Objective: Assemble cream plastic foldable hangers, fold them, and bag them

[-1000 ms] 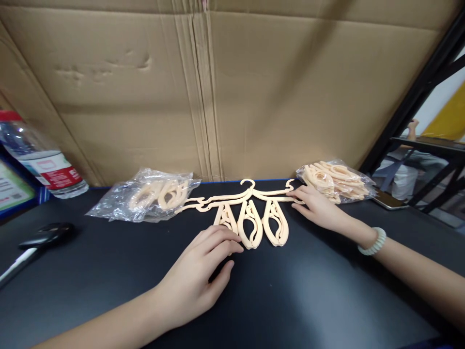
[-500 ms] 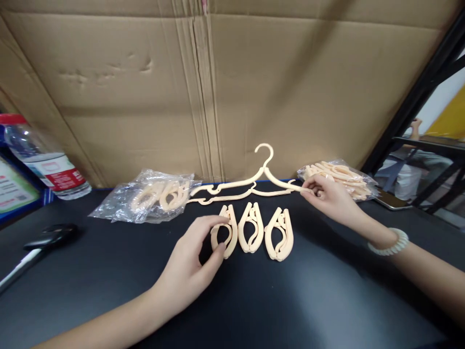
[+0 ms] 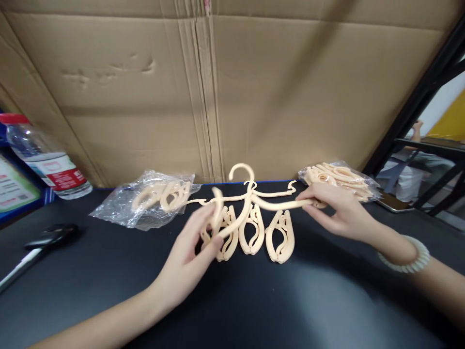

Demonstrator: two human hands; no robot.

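A cream folding clothes hanger (image 3: 279, 205), its hook upward, spans the space between my two hands above the black table. My right hand (image 3: 336, 208) is closed in a pinch on the end of its right arm. On the other side, my left hand (image 3: 189, 242) has thumb and fingers closed round the left arm, whose tip bends upward. Behind it a second unfolded hanger (image 3: 274, 195) lies flat. Below the held hanger lie three folded hangers in a row: a left one (image 3: 234, 242) partly hidden, a middle one (image 3: 260, 237) and a right one (image 3: 289, 242).
Plastic bags with folded hangers lie at the back left (image 3: 134, 213) and back right (image 3: 337, 177). A bottle (image 3: 60, 169) and a black mouse-like object (image 3: 51, 236) are on the left. A cardboard wall (image 3: 145, 97) closes the back. Beyond a black frame, part of a person shows.
The upper unfolded hanger has come off the back of the table toward me. My left hand, open beside the folded hangers before, now grips its left arm.
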